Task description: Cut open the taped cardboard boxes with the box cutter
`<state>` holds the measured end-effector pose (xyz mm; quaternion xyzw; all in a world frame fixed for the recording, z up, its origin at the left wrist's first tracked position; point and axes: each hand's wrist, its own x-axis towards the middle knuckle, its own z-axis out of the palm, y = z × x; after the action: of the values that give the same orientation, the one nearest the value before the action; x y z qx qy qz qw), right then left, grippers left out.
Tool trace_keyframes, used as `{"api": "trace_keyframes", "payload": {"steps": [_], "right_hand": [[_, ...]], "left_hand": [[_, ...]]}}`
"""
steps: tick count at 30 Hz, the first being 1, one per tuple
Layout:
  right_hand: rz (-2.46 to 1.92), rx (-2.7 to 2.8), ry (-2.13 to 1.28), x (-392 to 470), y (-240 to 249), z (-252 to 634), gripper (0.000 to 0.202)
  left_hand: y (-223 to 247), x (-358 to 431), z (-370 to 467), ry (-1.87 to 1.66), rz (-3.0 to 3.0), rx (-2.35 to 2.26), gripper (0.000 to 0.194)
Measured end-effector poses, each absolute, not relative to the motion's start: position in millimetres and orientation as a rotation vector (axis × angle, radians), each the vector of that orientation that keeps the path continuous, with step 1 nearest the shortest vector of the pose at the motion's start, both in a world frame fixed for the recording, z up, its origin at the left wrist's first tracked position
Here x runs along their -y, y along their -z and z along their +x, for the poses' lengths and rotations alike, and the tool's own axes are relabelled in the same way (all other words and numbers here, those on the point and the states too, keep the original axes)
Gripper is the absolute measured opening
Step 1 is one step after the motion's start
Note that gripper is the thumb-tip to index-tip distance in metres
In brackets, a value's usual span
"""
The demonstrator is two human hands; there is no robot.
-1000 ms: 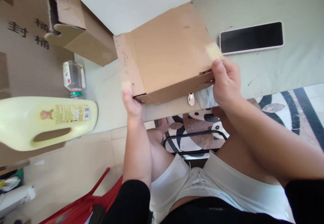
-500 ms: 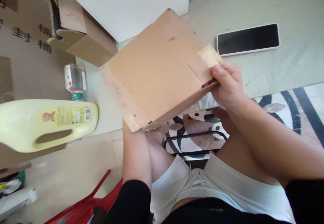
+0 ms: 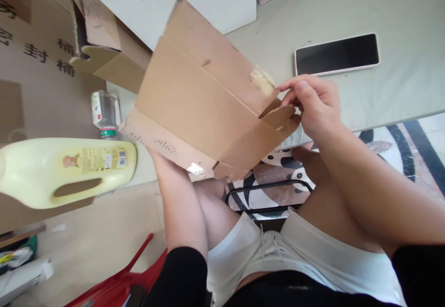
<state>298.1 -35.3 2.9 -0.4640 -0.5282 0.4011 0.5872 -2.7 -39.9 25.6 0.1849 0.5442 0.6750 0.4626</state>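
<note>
A brown cardboard box point(image 3: 194, 94), creased and partly unfolded, is held tilted above my lap. My right hand point(image 3: 318, 103) is closed at its right end, with bent fingers around a small side flap point(image 3: 278, 121) beside an opened corner. A strip of yellowish tape point(image 3: 263, 81) sticks to the long flap near my fingertips. My left forearm point(image 3: 179, 196) reaches up under the box's lower left edge. The left hand itself is hidden behind the cardboard, so its fingers do not show.
A phone point(image 3: 337, 54) lies on the pale table point(image 3: 399, 89) beyond my right hand. To the left are a yellow jug point(image 3: 38, 168), a clear bottle point(image 3: 106, 112) and larger cartons point(image 3: 41, 89). A white box point(image 3: 208, 1) stands behind; a red chair point(image 3: 121, 281) is lower left.
The box has tilted and shifted left. Its side and end flaps now spread outward at the near edge and right corner. My right fingers have moved from the taped corner to the side flap.
</note>
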Motion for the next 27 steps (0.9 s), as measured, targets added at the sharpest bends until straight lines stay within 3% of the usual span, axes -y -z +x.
{"api": "trace_keyframes", "payload": {"steps": [6, 12, 18, 23, 27], "right_hand": [[-1.131, 1.238, -0.914, 32, 3, 298, 0.031], [-1.191, 0.963, -1.063, 21, 35, 297, 0.064], [-1.087, 0.943, -1.334, 27, 15, 291, 0.038], [-1.109, 1.021, -1.297, 32, 9, 286, 0.035], [-1.113, 1.05, -1.06, 31, 8, 286, 0.04]], "left_hand": [[-26, 52, 3, -1.677, 0.655, -1.092, 0.045], [-9, 45, -13, -1.622, 0.742, -1.104, 0.043], [-6, 30, -20, -1.64, 0.837, -1.185, 0.042], [-19, 34, 0, -1.777, 0.948, -1.167, 0.064], [-12, 29, 3, -1.617, 0.852, -1.204, 0.039]]}}
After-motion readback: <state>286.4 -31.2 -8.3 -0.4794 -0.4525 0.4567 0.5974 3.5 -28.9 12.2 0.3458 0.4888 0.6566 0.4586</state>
